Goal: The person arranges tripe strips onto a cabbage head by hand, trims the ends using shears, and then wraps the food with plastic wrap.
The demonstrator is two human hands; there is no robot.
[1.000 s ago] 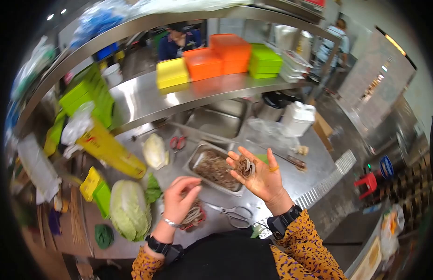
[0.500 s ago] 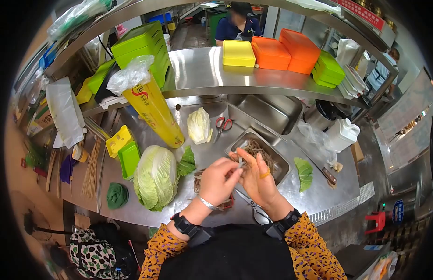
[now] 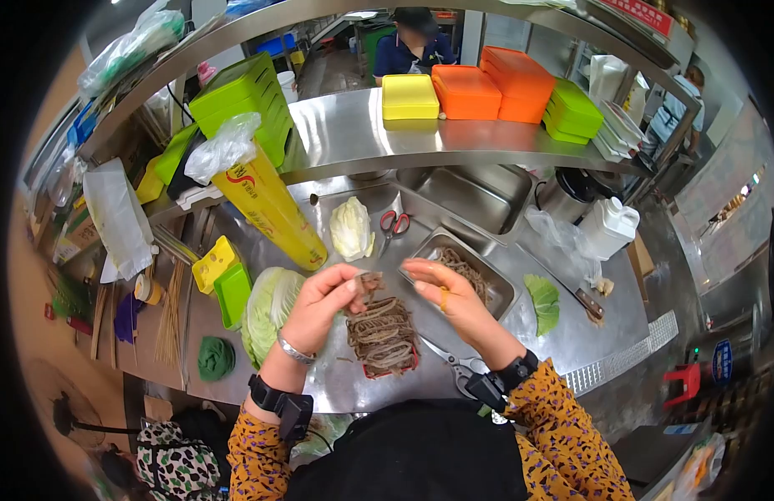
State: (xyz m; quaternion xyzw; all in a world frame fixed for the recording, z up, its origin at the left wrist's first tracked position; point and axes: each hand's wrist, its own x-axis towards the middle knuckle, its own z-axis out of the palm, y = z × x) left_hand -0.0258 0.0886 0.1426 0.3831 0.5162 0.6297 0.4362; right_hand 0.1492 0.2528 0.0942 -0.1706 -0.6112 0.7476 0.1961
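My left hand (image 3: 323,302) is closed, with a piece of brown strip food (image 3: 369,282) between thumb and fingers. Right below it, a red-edged tray (image 3: 392,372) lies stacked with rows of brown, rope-like strips (image 3: 380,334). My right hand (image 3: 454,297) has its fingers stretched out and appears to hold nothing; it hovers by the near-left edge of a metal pan (image 3: 505,302). More of these strips (image 3: 464,269) lie inside that pan, partly hidden by the hand. Large scissors (image 3: 455,366) rest under my right wrist. A whole napa cabbage (image 3: 268,311) is partly covered by my left forearm.
Red-handled scissors (image 3: 394,225) and a small cabbage (image 3: 351,229) lie beyond my hands. A knife (image 3: 589,306) and a cabbage leaf (image 3: 541,302) are to the right. A yellow film roll (image 3: 274,209) leans at the left. A person (image 3: 416,46) is behind the shelf.
My hands were together over the pan and have moved apart. My left hand has gone left, with a brown piece now visible in it, and the stacked strips are uncovered.
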